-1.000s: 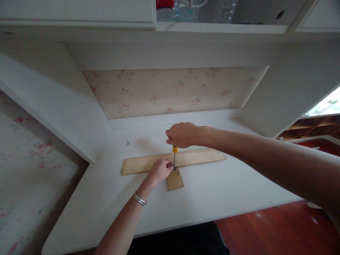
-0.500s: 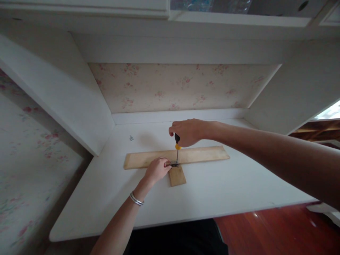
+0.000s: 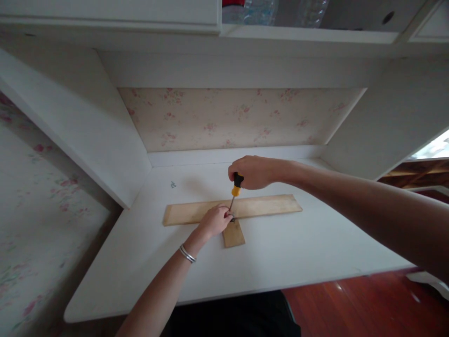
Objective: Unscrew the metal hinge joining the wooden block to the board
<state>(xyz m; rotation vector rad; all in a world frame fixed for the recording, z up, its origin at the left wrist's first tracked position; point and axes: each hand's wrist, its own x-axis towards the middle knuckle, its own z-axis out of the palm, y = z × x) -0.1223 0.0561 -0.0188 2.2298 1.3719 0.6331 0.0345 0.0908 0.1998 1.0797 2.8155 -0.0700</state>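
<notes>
Wooden strips [image 3: 259, 205] lie crossed beneath your right hand [image 3: 253, 172], which grips a yellow-and-black screwdriver [image 3: 235, 189] upright, while your left hand [image 3: 214, 220] pinches the small metal fitting [image 3: 232, 217] at its tip, apparently steadying it.

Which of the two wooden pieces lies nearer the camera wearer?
The short wooden piece, jutting toward the wearer from the long board, which lies crosswise behind it.
</notes>
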